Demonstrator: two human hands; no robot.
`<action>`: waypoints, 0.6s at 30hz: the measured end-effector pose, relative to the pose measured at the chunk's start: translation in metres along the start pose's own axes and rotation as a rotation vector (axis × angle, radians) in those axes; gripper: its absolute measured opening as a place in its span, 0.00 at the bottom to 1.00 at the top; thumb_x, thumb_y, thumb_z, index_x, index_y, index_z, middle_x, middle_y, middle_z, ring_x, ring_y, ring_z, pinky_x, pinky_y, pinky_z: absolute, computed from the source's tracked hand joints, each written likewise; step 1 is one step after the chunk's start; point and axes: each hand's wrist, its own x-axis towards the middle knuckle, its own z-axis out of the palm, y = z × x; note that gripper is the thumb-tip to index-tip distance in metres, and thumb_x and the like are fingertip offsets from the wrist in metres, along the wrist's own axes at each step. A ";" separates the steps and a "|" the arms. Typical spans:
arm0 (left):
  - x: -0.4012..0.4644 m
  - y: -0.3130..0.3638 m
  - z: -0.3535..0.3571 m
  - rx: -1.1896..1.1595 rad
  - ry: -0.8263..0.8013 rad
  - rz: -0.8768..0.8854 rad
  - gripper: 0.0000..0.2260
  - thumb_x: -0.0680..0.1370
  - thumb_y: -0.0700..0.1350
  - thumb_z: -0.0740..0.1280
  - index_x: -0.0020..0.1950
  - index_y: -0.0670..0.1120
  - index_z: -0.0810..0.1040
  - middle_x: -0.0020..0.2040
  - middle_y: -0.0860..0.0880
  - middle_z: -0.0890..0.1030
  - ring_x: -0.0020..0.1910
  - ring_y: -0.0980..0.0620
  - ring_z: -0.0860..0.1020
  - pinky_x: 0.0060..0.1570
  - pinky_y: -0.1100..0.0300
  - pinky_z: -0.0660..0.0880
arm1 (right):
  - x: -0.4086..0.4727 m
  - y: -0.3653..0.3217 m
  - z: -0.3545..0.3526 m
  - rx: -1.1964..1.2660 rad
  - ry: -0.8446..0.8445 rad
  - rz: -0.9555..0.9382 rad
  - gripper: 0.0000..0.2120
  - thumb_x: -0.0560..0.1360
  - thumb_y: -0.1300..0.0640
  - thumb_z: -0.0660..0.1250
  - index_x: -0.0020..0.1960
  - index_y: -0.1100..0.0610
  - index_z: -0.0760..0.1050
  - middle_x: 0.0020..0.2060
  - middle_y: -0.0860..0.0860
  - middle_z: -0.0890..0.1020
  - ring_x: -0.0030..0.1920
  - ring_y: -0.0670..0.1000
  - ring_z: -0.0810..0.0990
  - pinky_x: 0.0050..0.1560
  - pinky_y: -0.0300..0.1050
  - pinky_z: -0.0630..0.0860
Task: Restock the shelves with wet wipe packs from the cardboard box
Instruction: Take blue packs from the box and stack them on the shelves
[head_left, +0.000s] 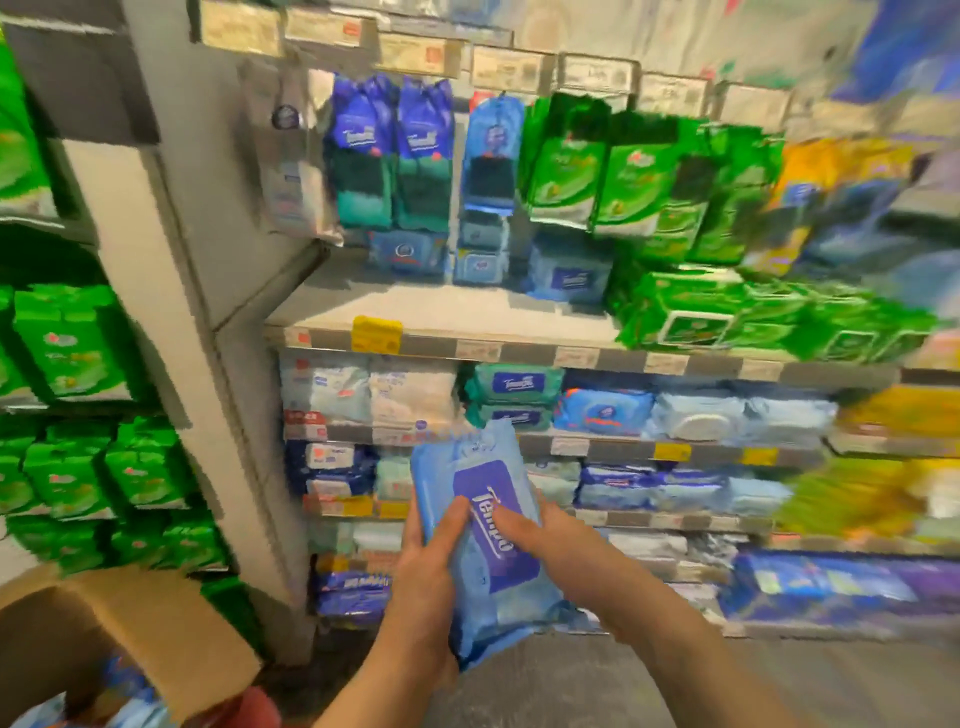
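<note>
I hold a light blue wet wipe pack (467, 467) with a dark blue label upright in front of the lower shelves. My left hand (423, 566) grips its left edge with the thumb on the label. My right hand (550, 540) grips the right edge, its thumb also on the label. The open cardboard box (130, 623) stands at the bottom left, with more blue packs (124, 696) inside. The upper shelf board (415, 306) shows a bare grey stretch in front of several blue packs (569, 275) at its back.
Green packs (727, 322) lie on the right of the upper shelf and fill the left-hand shelving (78, 467). Hanging packs (426, 150) are above the shelf. Lower shelves (597, 447) hold blue and white packs. A grey upright post (208, 364) divides the units. The floor (571, 691) is grey.
</note>
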 end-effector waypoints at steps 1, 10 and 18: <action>0.006 -0.010 0.015 0.006 -0.002 -0.003 0.31 0.67 0.55 0.74 0.69 0.50 0.74 0.55 0.41 0.85 0.50 0.38 0.84 0.45 0.45 0.82 | -0.006 0.001 -0.020 -0.050 -0.001 -0.021 0.30 0.69 0.33 0.73 0.67 0.44 0.75 0.55 0.44 0.87 0.54 0.47 0.86 0.62 0.53 0.80; 0.034 -0.046 0.134 -0.052 -0.079 0.050 0.25 0.74 0.57 0.69 0.70 0.54 0.73 0.58 0.43 0.84 0.55 0.38 0.83 0.55 0.34 0.77 | -0.034 0.025 -0.139 0.248 0.227 -0.110 0.33 0.65 0.35 0.77 0.67 0.43 0.75 0.55 0.50 0.85 0.46 0.49 0.86 0.46 0.50 0.82; 0.079 -0.043 0.183 -0.108 0.010 0.173 0.24 0.79 0.54 0.66 0.74 0.57 0.65 0.56 0.47 0.84 0.48 0.46 0.85 0.40 0.51 0.82 | -0.002 0.025 -0.146 0.626 0.255 -0.111 0.30 0.69 0.43 0.78 0.66 0.53 0.75 0.53 0.54 0.87 0.50 0.60 0.87 0.53 0.72 0.80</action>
